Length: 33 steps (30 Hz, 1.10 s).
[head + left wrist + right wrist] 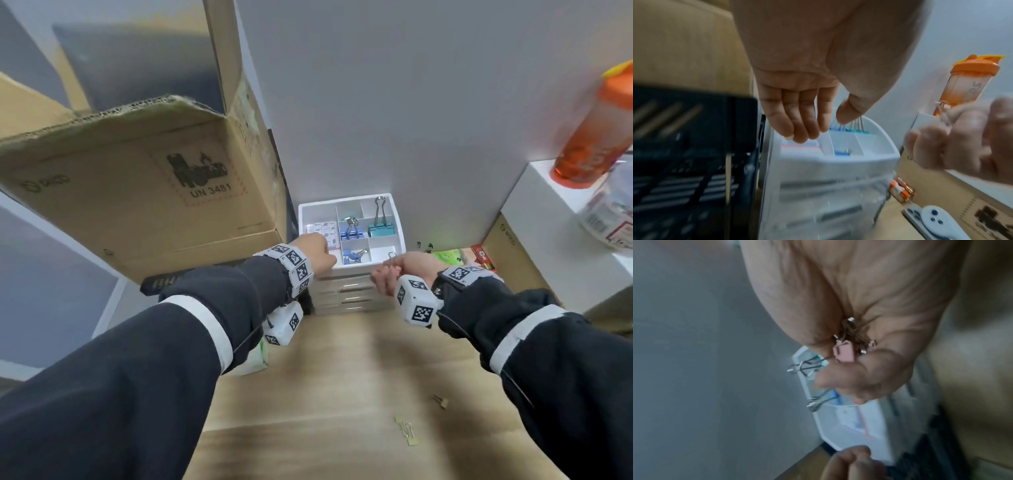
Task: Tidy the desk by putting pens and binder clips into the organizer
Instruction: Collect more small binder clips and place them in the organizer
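Note:
The white organizer (400, 236) stands at the back of the desk, its top tray split into compartments. A teal binder clip (381, 229) and blue binder clips (350, 230) lie in them. My right hand (390, 269) hovers at the tray's front right corner, fingers curled round several small pink binder clips (844, 352). My left hand (818, 126) hangs over the tray's front left compartment with relaxed fingers, holding nothing. Two pale yellow binder clips (407, 431) lie on the wooden desk near me.
A large cardboard box (137, 192) towers at the left, with a black mesh tray (684, 146) below it. An orange bottle (592, 137) stands on a white shelf at the right. A phone and a white controller (935, 219) lie right of the organizer's drawers.

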Available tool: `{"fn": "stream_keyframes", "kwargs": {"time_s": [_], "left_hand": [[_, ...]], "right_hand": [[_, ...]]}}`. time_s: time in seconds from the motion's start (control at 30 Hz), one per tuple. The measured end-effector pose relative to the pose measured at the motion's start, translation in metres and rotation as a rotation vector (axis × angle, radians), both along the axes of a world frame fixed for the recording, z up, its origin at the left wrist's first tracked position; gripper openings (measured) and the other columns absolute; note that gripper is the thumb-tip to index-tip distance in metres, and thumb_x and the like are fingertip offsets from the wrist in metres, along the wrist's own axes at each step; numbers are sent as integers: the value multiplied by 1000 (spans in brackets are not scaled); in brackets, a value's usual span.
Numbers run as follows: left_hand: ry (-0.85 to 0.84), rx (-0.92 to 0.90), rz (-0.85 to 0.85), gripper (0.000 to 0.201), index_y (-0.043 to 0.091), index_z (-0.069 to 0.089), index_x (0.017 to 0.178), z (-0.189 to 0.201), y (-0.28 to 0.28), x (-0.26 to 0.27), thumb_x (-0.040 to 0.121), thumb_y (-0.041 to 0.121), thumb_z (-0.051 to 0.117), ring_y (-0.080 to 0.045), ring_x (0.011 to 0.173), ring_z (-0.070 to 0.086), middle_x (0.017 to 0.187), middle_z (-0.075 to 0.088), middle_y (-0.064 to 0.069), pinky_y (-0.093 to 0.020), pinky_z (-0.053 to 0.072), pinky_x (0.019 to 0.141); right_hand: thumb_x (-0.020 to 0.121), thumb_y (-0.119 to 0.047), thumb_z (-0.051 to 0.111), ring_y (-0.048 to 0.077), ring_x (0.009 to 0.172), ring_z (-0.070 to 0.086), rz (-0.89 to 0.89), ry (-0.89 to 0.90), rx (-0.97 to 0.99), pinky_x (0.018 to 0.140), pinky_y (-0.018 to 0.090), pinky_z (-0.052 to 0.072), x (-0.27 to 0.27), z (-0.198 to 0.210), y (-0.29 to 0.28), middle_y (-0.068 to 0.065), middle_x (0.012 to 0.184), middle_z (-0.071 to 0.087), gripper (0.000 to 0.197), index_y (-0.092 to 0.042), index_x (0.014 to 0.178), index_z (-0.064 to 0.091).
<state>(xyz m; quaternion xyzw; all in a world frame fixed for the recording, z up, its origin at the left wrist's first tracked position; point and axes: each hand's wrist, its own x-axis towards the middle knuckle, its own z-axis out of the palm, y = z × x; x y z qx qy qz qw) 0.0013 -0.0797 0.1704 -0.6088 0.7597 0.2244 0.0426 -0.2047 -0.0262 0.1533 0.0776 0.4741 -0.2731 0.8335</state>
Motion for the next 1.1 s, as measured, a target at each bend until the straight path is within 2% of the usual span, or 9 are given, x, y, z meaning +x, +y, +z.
{"fn": "stream_keyframes", "kwargs": {"time_s": [0.07, 0.13, 0.23, 0.33, 0.47, 0.67, 0.87, 1.0, 1.1], "left_hand": [[-11, -15, 8, 22, 7, 66, 92, 12, -12, 1, 90, 26, 54, -26, 84, 65, 90, 67, -9, -33, 53, 72], [-18, -28, 8, 20, 10, 63, 85, 18, -22, 2, 91, 27, 54, -26, 82, 65, 85, 66, -7, -32, 51, 68], [-19, -39, 9, 20, 15, 53, 72, 17, -33, 1, 89, 26, 54, -25, 74, 61, 76, 61, -5, -30, 46, 61], [20, -47, 19, 17, 9, 62, 85, 12, -42, -3, 88, 24, 54, -26, 78, 63, 86, 65, -6, -34, 53, 71], [56, -67, 48, 20, 7, 64, 91, 3, -52, -7, 89, 23, 52, -27, 77, 63, 88, 67, -9, -36, 56, 73], [0, -81, 85, 22, 9, 64, 95, -8, -60, -3, 90, 26, 52, -22, 73, 62, 89, 68, -9, -31, 52, 64], [-74, -91, 113, 25, 15, 43, 66, -7, -66, -10, 89, 23, 50, -16, 53, 45, 63, 49, -2, -24, 30, 47], [-109, -75, 101, 20, 17, 47, 73, -9, -68, -13, 90, 26, 50, -16, 60, 51, 70, 54, -2, -25, 33, 48], [-106, -51, 96, 15, 14, 52, 81, -11, -68, -15, 91, 26, 51, -19, 65, 55, 74, 57, -3, -25, 35, 49]], "right_hand": [[86, -7, 44, 11, 36, 43, 45, 24, -96, 31, 19, 42, -10, 21, -25, 3, 62, 46, 6, -8, 81, 46], [85, -4, 45, 8, 35, 40, 73, 110, -222, 31, 16, 39, -17, 46, -46, -1, 66, 43, 6, -8, 80, 46], [102, -14, 37, 8, 32, 39, 40, 178, -365, 27, 17, 34, -26, 69, -78, 3, 66, 45, 24, -10, 80, 45], [102, -15, 34, 7, 31, 34, 259, 356, -468, 25, 15, 27, -28, 73, -101, 4, 54, 47, 30, -10, 75, 45], [100, -12, 36, 7, 31, 32, 440, 430, -423, 27, 13, 21, -35, 45, -112, 1, 51, 40, 29, -8, 74, 46], [100, -17, 37, 7, 31, 34, 290, 425, -289, 29, 13, 23, -68, 15, -121, -3, 53, 39, 31, -11, 71, 46], [103, -21, 36, 7, 37, 38, 204, 466, -356, 30, 12, 26, -71, 20, -136, 2, 65, 45, 33, -10, 74, 48], [103, -15, 42, 9, 31, 44, 210, 542, -371, 29, 14, 34, -59, 26, -152, 3, 69, 46, 30, -9, 73, 47], [101, -14, 46, 11, 34, 45, 357, 734, -421, 32, 16, 37, -52, 22, -163, 6, 67, 49, 27, -6, 75, 50]]}}
